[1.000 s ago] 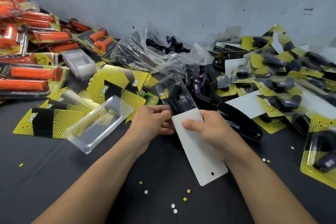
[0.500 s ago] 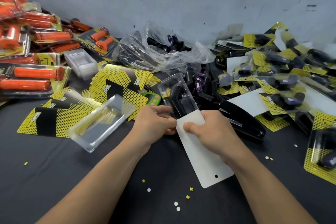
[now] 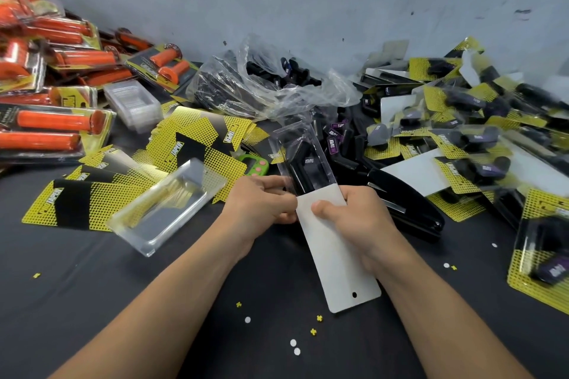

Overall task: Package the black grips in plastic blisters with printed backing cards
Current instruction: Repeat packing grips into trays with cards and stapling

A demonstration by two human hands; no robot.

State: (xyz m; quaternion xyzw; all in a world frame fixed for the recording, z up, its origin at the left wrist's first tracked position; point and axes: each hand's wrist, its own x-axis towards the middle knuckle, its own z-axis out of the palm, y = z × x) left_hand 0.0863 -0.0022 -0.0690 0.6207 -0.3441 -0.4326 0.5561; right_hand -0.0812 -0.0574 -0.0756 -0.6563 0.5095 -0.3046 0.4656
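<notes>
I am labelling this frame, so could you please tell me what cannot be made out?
Head view:
- Where backing card meets blister: covered by left hand and right hand.
- Card's far face: turned away; only white side shows.
- Finished packs, right: blurred, print unreadable.
- Orange packs, left: cut by frame edge.
- Black grips in bag: count hidden by crumpled film.

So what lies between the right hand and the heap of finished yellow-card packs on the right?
A long black stapler lies there, close beside the right hand; the head view shows it.
</notes>
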